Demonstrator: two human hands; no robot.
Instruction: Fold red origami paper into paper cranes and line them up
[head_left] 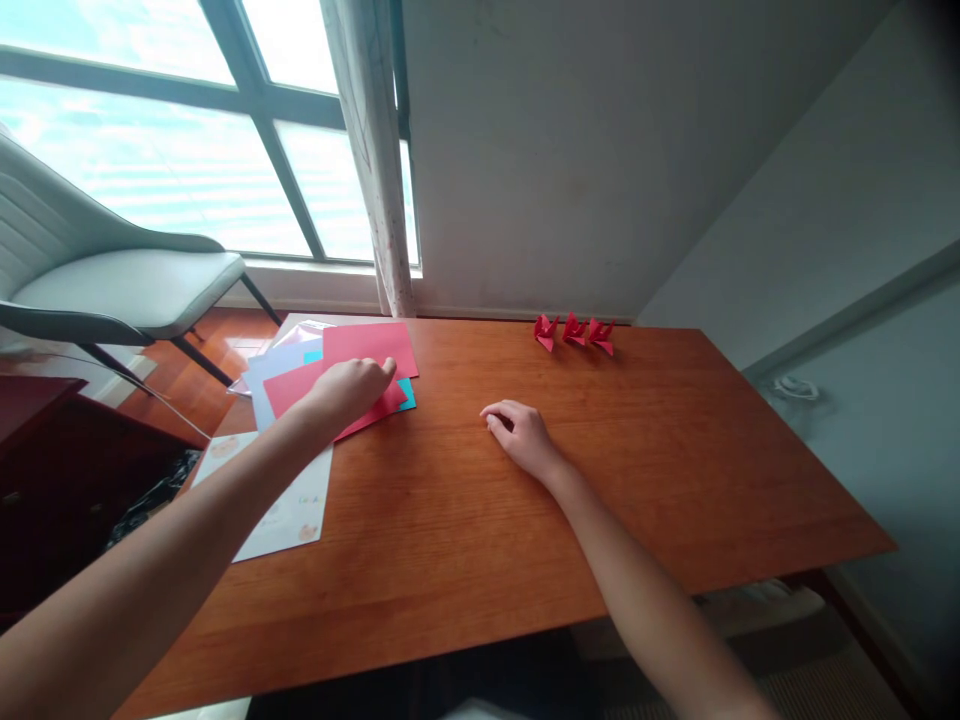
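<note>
My left hand [351, 388] reaches over the paper pile at the left, its fingers curled down onto a red sheet of paper [292, 388]; the fingertips are mostly hidden. Behind it lies another red sheet [371, 345]. A blue sheet [407, 395] shows from underneath. My right hand [521, 432] rests on the wooden table [450, 540], loosely curled, with a gap between thumb and forefinger and nothing in it. Three folded red paper figures [575, 330], which look like cranes, stand in a row near the table's back edge, beyond my right hand.
A white printed sheet [300, 500] lies under my left forearm, beside pale sheets [262, 385] and a clear plastic wrapper [304, 332]. A grey chair [127, 285] stands left by the window. Walls rise behind and to the right; a coiled white cable [795, 388] is at the right.
</note>
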